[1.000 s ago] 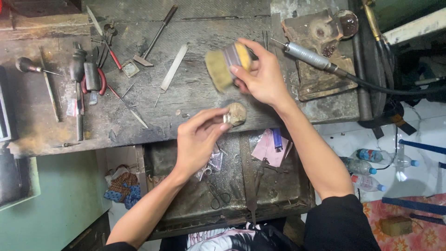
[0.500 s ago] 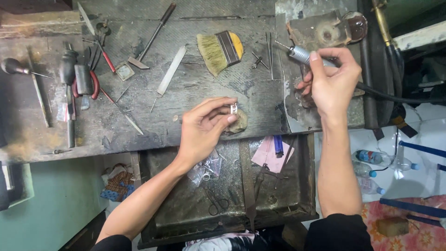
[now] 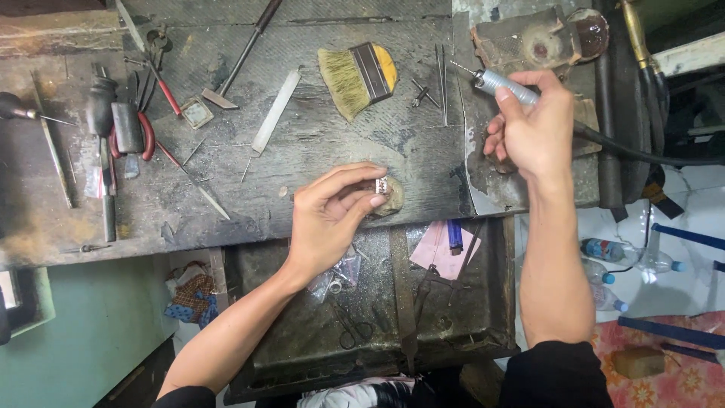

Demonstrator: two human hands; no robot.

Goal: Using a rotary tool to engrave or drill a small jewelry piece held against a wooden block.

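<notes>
While the left hand [image 3: 328,215] pinches a small silver ring [image 3: 381,185] against the worn wooden bench peg [image 3: 393,198], the right hand [image 3: 532,125], well apart up-right, grips a grey rotary handpiece [image 3: 507,85] pointing up-left.

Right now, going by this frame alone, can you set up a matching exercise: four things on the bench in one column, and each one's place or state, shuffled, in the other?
Things:
1. brush
2. rotary handpiece
3. small metal ring
4. flat metal file

Places or states:
A. pinched in the left hand grip
B. held up in the right hand
C. lying untouched, left of the brush
D. lying on the bench, bristles pointing left

Pairs: 1-D, 2-B, 3-A, 4-C
</notes>
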